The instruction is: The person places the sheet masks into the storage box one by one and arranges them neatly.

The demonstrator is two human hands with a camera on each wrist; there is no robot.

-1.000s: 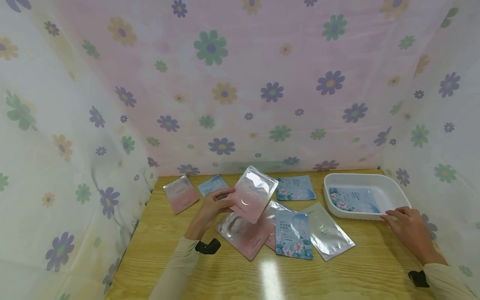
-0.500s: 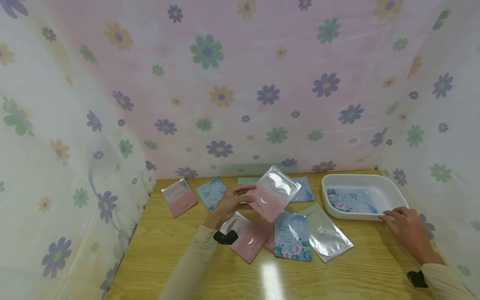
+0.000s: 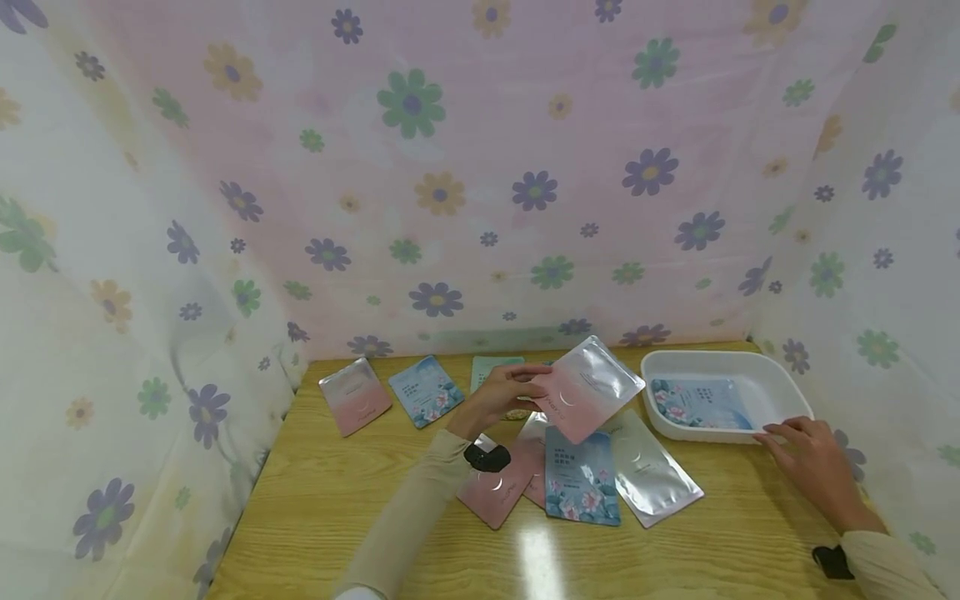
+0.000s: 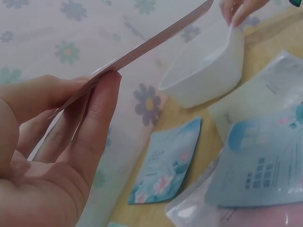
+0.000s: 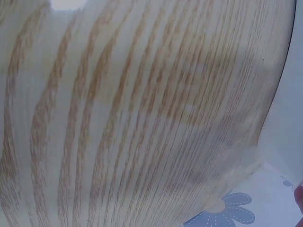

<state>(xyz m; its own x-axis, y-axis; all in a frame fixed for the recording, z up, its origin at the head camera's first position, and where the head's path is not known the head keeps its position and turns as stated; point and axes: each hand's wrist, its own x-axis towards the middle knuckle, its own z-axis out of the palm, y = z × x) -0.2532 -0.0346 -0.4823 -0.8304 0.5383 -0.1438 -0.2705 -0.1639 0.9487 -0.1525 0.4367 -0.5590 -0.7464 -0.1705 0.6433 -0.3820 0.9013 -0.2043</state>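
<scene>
My left hand (image 3: pixel 497 402) pinches a pink-and-silver face mask sachet (image 3: pixel 588 387) by its left edge, thumb on one face and fingers on the other. The sachet is held above the table, tilted, between the pile and the white plastic basin (image 3: pixel 701 432). In the left wrist view the held sachet (image 4: pixel 151 45) appears nearly edge-on. My right hand (image 3: pixel 817 467) pinches the basin's near right rim between thumb and fingers. One blue floral sachet (image 3: pixel 701 404) lies flat inside the basin. The right wrist view mostly takes in wood grain, with a fingertip (image 5: pixel 299 201) at its right edge.
Below the left hand, a blue floral sachet (image 3: pixel 582 479) overlaps pink sachets (image 3: pixel 495 492) and a silver-green one (image 3: pixel 656 471). Farther left lie a pink sachet (image 3: pixel 356 396) and a blue one (image 3: pixel 426 392). Behind the hand is a green sachet (image 3: pixel 487 367). Flowered cloth (image 3: pixel 480 167) encloses the table.
My left hand has carried the pink-and-silver sachet rightward toward the basin, uncovering the blue and green sachets at the back left. The right hand stays at the basin's rim.
</scene>
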